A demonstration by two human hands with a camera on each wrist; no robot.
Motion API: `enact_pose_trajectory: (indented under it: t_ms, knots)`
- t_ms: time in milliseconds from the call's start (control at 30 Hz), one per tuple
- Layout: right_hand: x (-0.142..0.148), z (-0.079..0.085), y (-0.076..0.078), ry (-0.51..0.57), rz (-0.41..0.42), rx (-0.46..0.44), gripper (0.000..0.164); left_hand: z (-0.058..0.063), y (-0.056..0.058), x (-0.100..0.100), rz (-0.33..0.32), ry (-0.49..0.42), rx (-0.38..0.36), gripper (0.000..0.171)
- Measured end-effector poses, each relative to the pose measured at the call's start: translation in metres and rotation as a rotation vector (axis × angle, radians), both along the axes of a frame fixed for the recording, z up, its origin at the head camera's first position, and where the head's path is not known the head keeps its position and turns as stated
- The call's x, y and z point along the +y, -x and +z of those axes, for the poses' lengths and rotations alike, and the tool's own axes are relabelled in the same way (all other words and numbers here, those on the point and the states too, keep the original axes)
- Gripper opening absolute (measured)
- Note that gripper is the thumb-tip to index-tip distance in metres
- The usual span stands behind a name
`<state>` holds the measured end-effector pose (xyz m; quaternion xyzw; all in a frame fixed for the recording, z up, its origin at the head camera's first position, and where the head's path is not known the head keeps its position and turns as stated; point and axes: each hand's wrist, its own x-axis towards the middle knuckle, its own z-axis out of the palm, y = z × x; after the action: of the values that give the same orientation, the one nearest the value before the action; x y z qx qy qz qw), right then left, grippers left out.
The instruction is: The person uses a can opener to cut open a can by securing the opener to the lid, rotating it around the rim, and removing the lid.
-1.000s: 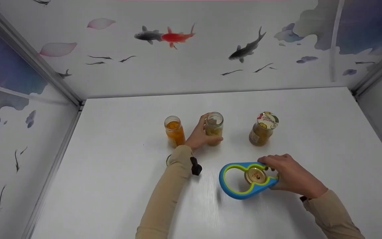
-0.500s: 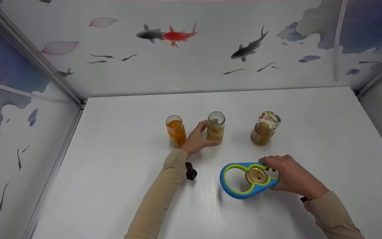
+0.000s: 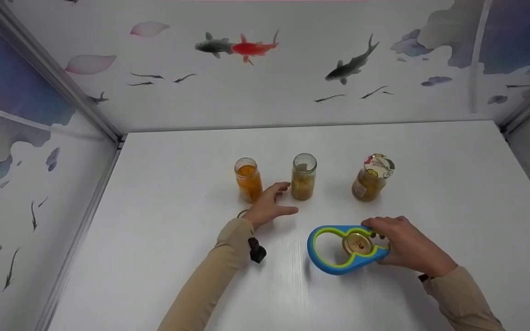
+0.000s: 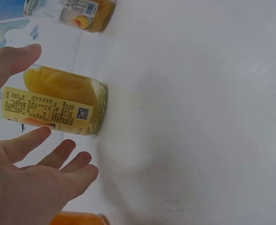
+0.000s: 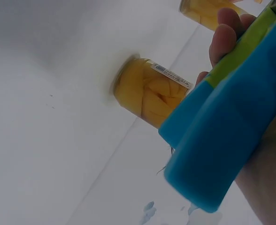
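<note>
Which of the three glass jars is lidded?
The squat yellow-filled glass jar, rightmost in the head view: a round printed lid covers it. The tall orange-filled glass jar and tall yellow-filled glass jar stand open.

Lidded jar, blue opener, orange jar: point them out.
Lidded jar [image 3: 369,185], head view, on its glass body.
Blue opener [image 3: 356,262], head view, on its lower rim.
Orange jar [image 3: 249,185], head view, mid-side.

L hand has let go of mid. jar, backed off.
</note>
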<state>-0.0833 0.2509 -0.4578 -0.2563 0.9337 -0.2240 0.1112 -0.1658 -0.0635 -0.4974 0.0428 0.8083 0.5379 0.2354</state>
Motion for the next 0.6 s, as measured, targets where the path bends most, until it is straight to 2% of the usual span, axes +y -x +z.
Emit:
enact_pose_trajectory:
  t_ms: [167,367,467,600]
  knots:
    - [-0.002,0.000,0.000,-0.005,-0.012,0.012,0.065,0.002,-0.006,-0.005,-0.047,0.010,0.035,0.060]
    - [-0.006,0.001,0.002,-0.004,0.000,0.030,0.065,0.001,-0.014,-0.003,-0.081,-0.049,0.011,0.049]
    - [-0.008,0.001,0.003,-0.002,-0.001,0.027,0.065,0.001,-0.019,0.001,-0.133,-0.090,-0.001,0.045]
    - [-0.010,0.001,0.004,-0.009,-0.008,0.011,0.065,-0.001,-0.024,0.009,-0.252,-0.157,-0.021,0.042]
